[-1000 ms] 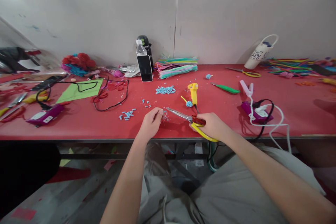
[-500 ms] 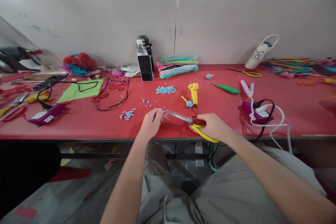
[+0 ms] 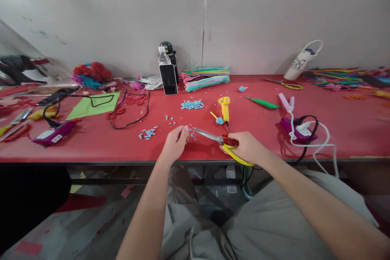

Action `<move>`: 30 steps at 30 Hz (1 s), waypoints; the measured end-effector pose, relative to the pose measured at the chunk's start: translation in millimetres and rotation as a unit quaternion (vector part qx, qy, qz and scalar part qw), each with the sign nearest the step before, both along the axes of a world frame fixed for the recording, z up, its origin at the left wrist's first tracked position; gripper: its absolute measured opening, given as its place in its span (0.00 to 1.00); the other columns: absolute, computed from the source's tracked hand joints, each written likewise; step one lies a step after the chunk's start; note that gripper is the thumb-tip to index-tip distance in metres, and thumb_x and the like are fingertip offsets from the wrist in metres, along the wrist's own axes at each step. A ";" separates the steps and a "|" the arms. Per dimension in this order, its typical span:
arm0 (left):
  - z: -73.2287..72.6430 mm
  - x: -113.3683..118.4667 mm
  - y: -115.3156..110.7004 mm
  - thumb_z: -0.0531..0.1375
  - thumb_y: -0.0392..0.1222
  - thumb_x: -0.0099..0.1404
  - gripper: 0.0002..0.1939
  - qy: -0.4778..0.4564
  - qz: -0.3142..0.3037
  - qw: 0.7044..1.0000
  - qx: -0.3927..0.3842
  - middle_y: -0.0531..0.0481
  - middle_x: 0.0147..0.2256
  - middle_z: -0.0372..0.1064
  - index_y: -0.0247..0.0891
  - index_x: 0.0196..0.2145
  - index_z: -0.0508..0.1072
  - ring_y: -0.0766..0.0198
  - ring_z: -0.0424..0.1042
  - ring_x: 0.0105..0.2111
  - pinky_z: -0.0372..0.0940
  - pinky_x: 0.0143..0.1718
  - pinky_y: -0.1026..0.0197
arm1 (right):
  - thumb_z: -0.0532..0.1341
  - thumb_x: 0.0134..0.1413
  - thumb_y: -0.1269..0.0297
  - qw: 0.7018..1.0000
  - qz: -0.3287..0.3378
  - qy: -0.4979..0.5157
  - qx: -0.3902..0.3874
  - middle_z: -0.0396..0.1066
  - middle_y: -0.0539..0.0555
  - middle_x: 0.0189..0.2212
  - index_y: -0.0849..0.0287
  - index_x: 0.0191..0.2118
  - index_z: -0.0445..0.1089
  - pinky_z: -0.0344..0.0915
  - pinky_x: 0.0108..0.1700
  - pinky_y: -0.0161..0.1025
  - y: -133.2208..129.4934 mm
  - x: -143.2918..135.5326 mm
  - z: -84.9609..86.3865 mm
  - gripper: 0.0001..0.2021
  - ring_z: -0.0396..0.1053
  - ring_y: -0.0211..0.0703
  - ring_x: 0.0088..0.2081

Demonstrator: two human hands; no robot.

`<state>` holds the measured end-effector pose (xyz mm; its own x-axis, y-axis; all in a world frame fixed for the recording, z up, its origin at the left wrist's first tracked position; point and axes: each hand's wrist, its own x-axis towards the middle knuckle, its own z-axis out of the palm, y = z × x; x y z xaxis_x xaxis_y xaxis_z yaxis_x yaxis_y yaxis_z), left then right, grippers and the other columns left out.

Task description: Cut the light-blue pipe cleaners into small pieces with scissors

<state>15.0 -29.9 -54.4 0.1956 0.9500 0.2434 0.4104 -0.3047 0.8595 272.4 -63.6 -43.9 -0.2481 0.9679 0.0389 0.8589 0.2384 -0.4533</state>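
My right hand (image 3: 246, 146) is wrapped round the handles of a pair of scissors (image 3: 210, 135) with red and yellow grips. The blades point left, nearly together, their tips close to my left hand (image 3: 177, 142). That hand is closed in a pinch on a small blue piece (image 3: 190, 129) showing at its fingertips; most of it is hidden. Tiny blue scraps lie around the tips. A pile of short blue pieces (image 3: 192, 105) sits further back, and a looser group of blue pieces (image 3: 148, 133) lies to the left.
A yellow glue gun (image 3: 224, 107) stands behind the scissors beside a blue fuzzy ball (image 3: 219, 120). Green-handled tweezers (image 3: 263, 102) lie to the right, near a purple power strip (image 3: 297, 131). A phone (image 3: 168, 79) leans on bottles at the back, beside bundled pipe cleaners (image 3: 207, 83).
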 end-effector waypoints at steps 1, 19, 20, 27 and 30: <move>-0.4 -0.2 0.1 0.46 0.51 0.69 0.21 0.001 -0.002 1.000 0.002 0.54 0.20 0.58 0.38 0.23 0.61 0.68 0.60 0.23 0.55 0.28 0.65 | 0.58 0.50 0.50 1.000 0.000 -0.001 -0.002 0.66 0.51 0.19 0.58 0.25 0.67 0.47 0.25 0.33 0.1 0.1 0.3 0.15 0.59 0.37 0.22; 0.7 0.0 0.2 0.46 0.52 0.69 0.21 0.012 -0.012 1.000 0.000 0.54 0.21 0.60 0.38 0.24 0.63 0.67 0.62 0.24 0.57 0.29 0.64 | 0.59 0.50 0.51 1.000 0.004 -0.016 0.001 0.67 0.50 0.20 0.57 0.26 0.70 0.49 0.25 0.34 2.8 1.5 -3.5 0.14 0.62 0.37 0.23; 0.7 -0.1 0.2 0.46 0.52 0.69 0.21 0.012 -0.013 1.000 0.000 0.54 0.21 0.59 0.38 0.24 0.63 0.67 0.62 0.24 0.57 0.29 0.64 | 0.59 0.50 0.51 1.000 0.004 -0.016 0.002 0.67 0.50 0.20 0.57 0.26 0.69 0.49 0.25 0.33 2.8 1.4 -3.6 0.14 0.62 0.37 0.23; -1.1 -1.0 1.1 0.46 0.53 0.69 0.21 0.017 -0.010 1.000 0.002 0.53 0.21 0.60 0.38 0.24 0.63 0.67 0.62 0.24 0.57 0.30 0.64 | 0.59 0.50 0.51 1.000 0.001 -0.014 0.005 0.68 0.51 0.20 0.57 0.27 0.70 0.48 0.25 0.34 1.9 0.5 -2.0 0.14 0.63 0.38 0.23; -1.6 -1.1 1.4 0.46 0.52 0.69 0.21 0.015 -0.013 1.000 0.002 0.53 0.22 0.61 0.38 0.24 0.63 0.67 0.62 0.24 0.57 0.29 0.64 | 0.59 0.51 0.51 1.000 -0.001 -0.017 0.002 0.70 0.52 0.21 0.57 0.27 0.71 0.49 0.25 0.34 2.2 0.4 -2.3 0.14 0.63 0.38 0.23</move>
